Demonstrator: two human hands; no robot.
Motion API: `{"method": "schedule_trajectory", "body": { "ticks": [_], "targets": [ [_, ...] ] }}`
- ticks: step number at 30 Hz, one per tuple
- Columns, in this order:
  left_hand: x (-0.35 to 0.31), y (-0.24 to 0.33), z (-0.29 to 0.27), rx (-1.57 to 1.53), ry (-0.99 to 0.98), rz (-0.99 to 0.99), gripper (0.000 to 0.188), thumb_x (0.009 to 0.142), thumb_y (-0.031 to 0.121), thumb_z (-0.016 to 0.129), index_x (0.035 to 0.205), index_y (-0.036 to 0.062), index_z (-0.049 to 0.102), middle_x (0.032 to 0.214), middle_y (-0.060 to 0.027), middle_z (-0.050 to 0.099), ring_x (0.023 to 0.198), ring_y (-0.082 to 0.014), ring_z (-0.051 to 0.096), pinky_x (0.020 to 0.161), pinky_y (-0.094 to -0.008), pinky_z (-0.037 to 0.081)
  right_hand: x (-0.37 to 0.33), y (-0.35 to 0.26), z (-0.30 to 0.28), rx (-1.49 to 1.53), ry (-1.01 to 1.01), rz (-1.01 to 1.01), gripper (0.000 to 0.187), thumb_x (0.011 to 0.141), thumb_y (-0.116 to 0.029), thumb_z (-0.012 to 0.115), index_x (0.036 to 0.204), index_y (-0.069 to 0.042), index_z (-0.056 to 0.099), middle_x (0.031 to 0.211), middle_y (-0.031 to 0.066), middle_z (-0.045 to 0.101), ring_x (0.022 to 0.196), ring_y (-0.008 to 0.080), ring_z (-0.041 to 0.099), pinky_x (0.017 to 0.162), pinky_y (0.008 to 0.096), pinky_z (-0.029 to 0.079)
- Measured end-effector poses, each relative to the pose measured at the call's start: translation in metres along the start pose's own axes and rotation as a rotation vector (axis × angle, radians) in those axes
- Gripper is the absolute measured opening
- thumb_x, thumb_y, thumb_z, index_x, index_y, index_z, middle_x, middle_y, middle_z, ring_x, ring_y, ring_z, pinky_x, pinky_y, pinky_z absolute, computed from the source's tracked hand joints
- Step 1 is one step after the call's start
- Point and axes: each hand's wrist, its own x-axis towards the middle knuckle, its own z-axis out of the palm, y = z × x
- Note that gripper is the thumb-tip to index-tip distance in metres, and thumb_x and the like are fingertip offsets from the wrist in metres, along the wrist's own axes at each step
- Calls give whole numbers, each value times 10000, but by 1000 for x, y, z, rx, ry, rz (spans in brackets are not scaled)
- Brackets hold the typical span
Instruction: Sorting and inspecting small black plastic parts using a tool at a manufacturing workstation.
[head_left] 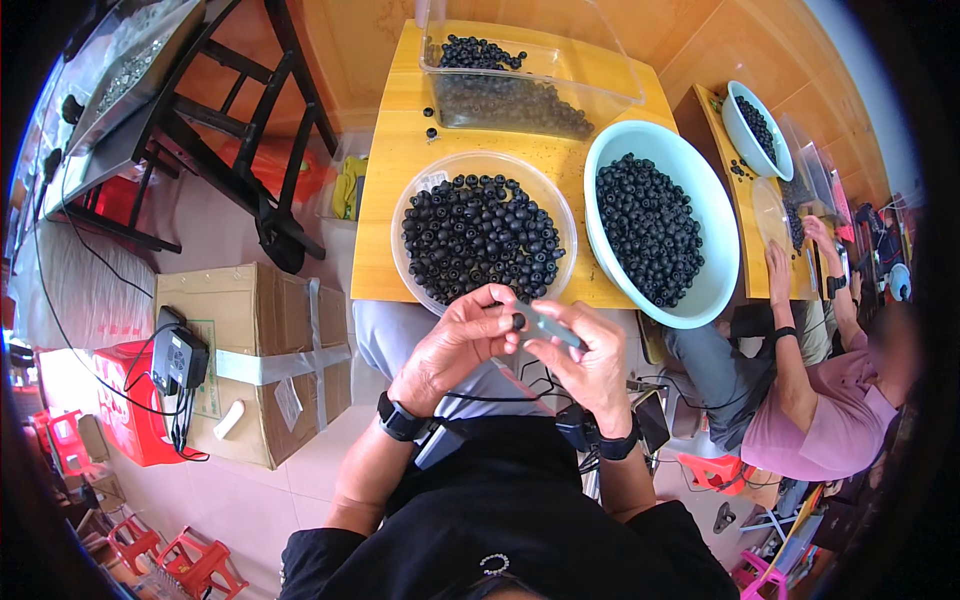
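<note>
My left hand (458, 340) pinches a small round black piece (519, 321) between thumb and fingertips, in front of my body at the table's near edge. Closed around a grey-green handheld tool (545, 326), my right hand (592, 362) brings its end against or very close to that piece. The tool's exact kind cannot be made out. Just beyond my hands stands a clear round tub (402, 262) of black bead-like pieces with holes. To its right, a light blue basin (722, 240) holds many more of them.
A clear rectangular box (610, 88) with more black pieces sits at the back of the wooden table (376, 205). A taped cardboard box (270, 320) stands on the floor at left. At right, a co-worker (820, 410) sits by another table with a similar basin (735, 118).
</note>
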Motion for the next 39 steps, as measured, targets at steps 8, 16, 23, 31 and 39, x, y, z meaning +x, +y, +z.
{"method": "schedule_trajectory", "body": {
  "ticks": [8, 16, 23, 31, 39],
  "targets": [
    [2, 0, 8, 284, 101, -31, 253, 856, 56, 659, 1080, 45, 540, 957, -70, 655, 858, -130, 636, 757, -249, 523, 1, -2, -10, -120, -16, -18, 187, 769, -46, 721, 946, -34, 665, 752, 63, 589, 605, 140, 550, 533, 264, 406],
    [22, 43, -15, 1250, 547, 386, 163, 786, -13, 636, 949, -9, 623, 872, -107, 661, 761, -181, 638, 700, -294, 519, 19, 40, -68, -409, 517, 26, 350, 761, 8, 711, 1100, -8, 622, 842, 79, 568, 709, 159, 522, 650, 278, 441],
    [34, 38, -15, 1972, 653, 549, 222, 723, 1, 657, 940, 19, 620, 877, -138, 561, 861, -356, 584, 728, -443, 480, 9, 64, -63, -441, 514, 53, 226, 796, -24, 694, 1015, 9, 647, 810, 95, 589, 702, 199, 576, 651, 307, 453],
    [39, 31, -17, 2058, 613, 566, 197, 722, 3, 650, 907, 35, 590, 876, -143, 552, 839, -344, 581, 710, -440, 479, 10, 67, -63, -426, 537, 44, 163, 795, -30, 693, 951, 5, 658, 748, 118, 588, 643, 222, 583, 602, 323, 446],
    [36, 33, -19, 1998, 578, 624, 240, 730, -14, 649, 959, 40, 602, 861, -135, 577, 758, -303, 617, 663, -400, 496, 8, 65, -60, -358, 523, 72, 161, 801, -26, 685, 955, 11, 657, 739, 104, 597, 621, 178, 563, 587, 312, 440]
  ]
}}
